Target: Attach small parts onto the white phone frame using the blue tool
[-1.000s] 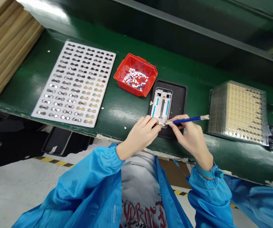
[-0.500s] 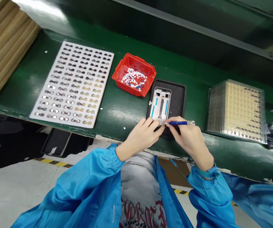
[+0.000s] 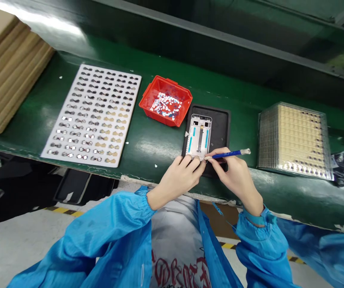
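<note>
A silver phone frame (image 3: 197, 138) with blue strips and a dark flat cable lies in a shallow black tray (image 3: 221, 132). My left hand (image 3: 179, 177) is at the frame's lower end, its bent fingers gripping that edge. Between thumb and fingers, my right hand (image 3: 237, 175) pinches a blue pen-shaped tool (image 3: 229, 154), which slants out to the right with a pale rear end. The tool's front end meets the bottom of the frame near my left fingertips. My fingers hide that contact and whatever small part may be there.
Left on the green bench (image 3: 148, 154) is a white foam tray (image 3: 120, 120) of small metallic parts. A red bin (image 3: 172, 118) with white and blue bits stands behind the phone. Stacked clear trays (image 3: 269, 140) are at right, brown boards (image 3: 12, 80) far left. Another person's blue sleeve (image 3: 324, 248) shows lower right.
The view has shifted a little, so the bench things appear slightly lower. Both hands keep their hold at the frame's lower end; the blue tool leans slightly differently, its rear end higher.
</note>
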Tool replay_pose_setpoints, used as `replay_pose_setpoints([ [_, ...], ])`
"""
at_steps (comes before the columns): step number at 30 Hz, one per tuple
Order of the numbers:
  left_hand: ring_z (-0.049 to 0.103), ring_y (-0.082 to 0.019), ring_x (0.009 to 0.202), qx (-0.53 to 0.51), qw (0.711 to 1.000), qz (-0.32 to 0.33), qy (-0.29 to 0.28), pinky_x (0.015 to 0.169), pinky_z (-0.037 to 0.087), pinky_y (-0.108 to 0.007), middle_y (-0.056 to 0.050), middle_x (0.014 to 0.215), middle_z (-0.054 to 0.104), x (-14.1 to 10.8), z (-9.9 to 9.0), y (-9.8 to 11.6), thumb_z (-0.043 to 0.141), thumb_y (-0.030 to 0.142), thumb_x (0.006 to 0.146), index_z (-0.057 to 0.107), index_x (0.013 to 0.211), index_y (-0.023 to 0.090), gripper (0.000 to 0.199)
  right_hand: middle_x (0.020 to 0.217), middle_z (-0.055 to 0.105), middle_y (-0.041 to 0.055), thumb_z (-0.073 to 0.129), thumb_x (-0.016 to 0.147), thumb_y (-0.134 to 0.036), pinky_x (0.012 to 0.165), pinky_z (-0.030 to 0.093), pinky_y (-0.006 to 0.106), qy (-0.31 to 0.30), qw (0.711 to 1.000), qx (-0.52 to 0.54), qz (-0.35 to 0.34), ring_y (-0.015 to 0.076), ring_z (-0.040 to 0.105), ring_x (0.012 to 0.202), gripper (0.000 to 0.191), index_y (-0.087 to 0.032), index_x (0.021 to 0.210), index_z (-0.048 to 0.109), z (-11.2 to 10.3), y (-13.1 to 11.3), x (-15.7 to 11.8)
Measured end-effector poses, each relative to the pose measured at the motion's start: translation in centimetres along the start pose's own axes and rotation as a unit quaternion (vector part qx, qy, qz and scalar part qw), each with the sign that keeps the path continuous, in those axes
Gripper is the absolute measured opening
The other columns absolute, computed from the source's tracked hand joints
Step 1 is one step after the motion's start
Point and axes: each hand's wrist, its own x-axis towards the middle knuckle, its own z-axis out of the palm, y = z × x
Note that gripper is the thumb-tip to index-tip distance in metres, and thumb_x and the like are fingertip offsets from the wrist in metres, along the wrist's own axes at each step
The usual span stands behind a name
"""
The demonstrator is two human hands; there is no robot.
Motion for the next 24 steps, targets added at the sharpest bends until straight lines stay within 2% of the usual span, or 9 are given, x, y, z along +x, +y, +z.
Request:
replay_pose_setpoints([
  [4, 0.060, -0.028, 0.102, -0.004, 0.999, 0.006, -0.040, 0.080, 0.047, -0.041, -0.013, 0.120, 0.071, 0.0, -0.2, -0.3, 0.065, 0.024, 0.108, 0.070, 0.141, 0.012, 0.036, 0.109, 0.078, 0.0058, 0.069, 0.114, -0.023, 0.078, 0.071, 0.026, 0.078, 0.983, 0.144, 0.085, 0.0224, 0.080, 0.097, 0.001, -0.023, 0.113, 0.069, 1.0, -0.1, -0.6],
  [8, 0.059, -0.027, 0.100, -0.044, 0.999, 0.006, -0.017, 0.080, 0.044, -0.039, -0.011, 0.117, 0.070, -0.1, 0.2, -0.8, 0.063, 0.027, 0.110, 0.071, 0.138, 0.014, 0.032, 0.109, 0.082, 0.0080, 0.081, 0.109, -0.031, 0.072, 0.071, 0.023, 0.175, 0.928, 0.286, 0.163, 0.0230, 0.083, 0.092, 0.018, -0.023, 0.112, 0.065, 2.0, 0.2, -1.2],
  [11, 0.058, -0.026, 0.103, -0.053, 0.998, 0.002, -0.040, 0.083, 0.044, -0.039, -0.012, 0.124, 0.069, 0.0, 0.6, -1.0, 0.059, 0.032, 0.113, 0.067, 0.146, 0.015, 0.037, 0.106, 0.082, 0.0095, 0.089, 0.104, -0.041, 0.067, 0.073, 0.026, 0.208, 0.906, 0.316, 0.192, 0.0257, 0.084, 0.086, 0.031, -0.022, 0.109, 0.065, 2.4, 0.1, -1.3],
  [14, 0.059, -0.026, 0.109, -0.048, 0.994, 0.001, -0.101, 0.085, 0.045, -0.039, -0.011, 0.129, 0.068, 0.6, 0.4, -0.5, 0.058, 0.035, 0.115, 0.064, 0.150, 0.015, 0.041, 0.104, 0.083, 0.0083, 0.091, 0.102, -0.041, 0.065, 0.072, 0.024, 0.220, 0.909, 0.293, 0.200, 0.0254, 0.083, 0.084, 0.031, -0.021, 0.107, 0.067, 1.9, -0.8, -0.9],
  [16, 0.059, -0.026, 0.111, -0.052, 0.991, 0.013, -0.120, 0.085, 0.045, -0.038, -0.010, 0.126, 0.067, 1.3, 0.3, 0.0, 0.058, 0.035, 0.115, 0.063, 0.151, 0.013, 0.042, 0.104, 0.083, 0.0059, 0.090, 0.102, -0.038, 0.066, 0.071, 0.022, 0.217, 0.923, 0.259, 0.186, 0.0231, 0.083, 0.082, 0.025, -0.023, 0.107, 0.070, 0.9, -1.8, -0.2],
  [19, 0.059, -0.023, 0.109, -0.055, 0.992, 0.022, -0.110, 0.082, 0.046, -0.036, -0.011, 0.124, 0.066, 2.2, 0.4, 0.4, 0.055, 0.033, 0.116, 0.063, 0.151, 0.009, 0.043, 0.108, 0.081, 0.0032, 0.084, 0.107, -0.038, 0.075, 0.071, 0.022, 0.170, 0.966, 0.155, 0.116, 0.0220, 0.082, 0.087, 0.017, -0.025, 0.111, 0.073, -1.5, -3.3, 1.9],
  [22, 0.060, -0.022, 0.109, -0.081, 0.996, -0.005, -0.049, 0.085, 0.049, -0.036, -0.008, 0.125, 0.068, 1.9, 0.2, 0.0, 0.056, 0.033, 0.115, 0.066, 0.147, 0.015, 0.037, 0.110, 0.079, 0.0011, 0.073, 0.115, -0.044, 0.094, 0.067, 0.023, 0.105, 0.994, 0.038, -0.015, 0.0219, 0.080, 0.098, 0.016, -0.028, 0.113, 0.074, -3.1, -4.6, 5.5],
  [24, 0.061, -0.023, 0.117, -0.099, 0.993, -0.053, 0.023, 0.101, 0.050, -0.040, -0.007, 0.129, 0.070, 0.8, -0.2, -0.9, 0.054, 0.036, 0.116, 0.068, 0.144, 0.020, 0.035, 0.113, 0.079, 0.0010, 0.064, 0.120, -0.044, 0.095, 0.066, 0.026, 0.063, 0.994, 0.003, -0.086, 0.0225, 0.080, 0.099, 0.019, -0.028, 0.117, 0.074, -2.8, -5.4, 8.6],
])
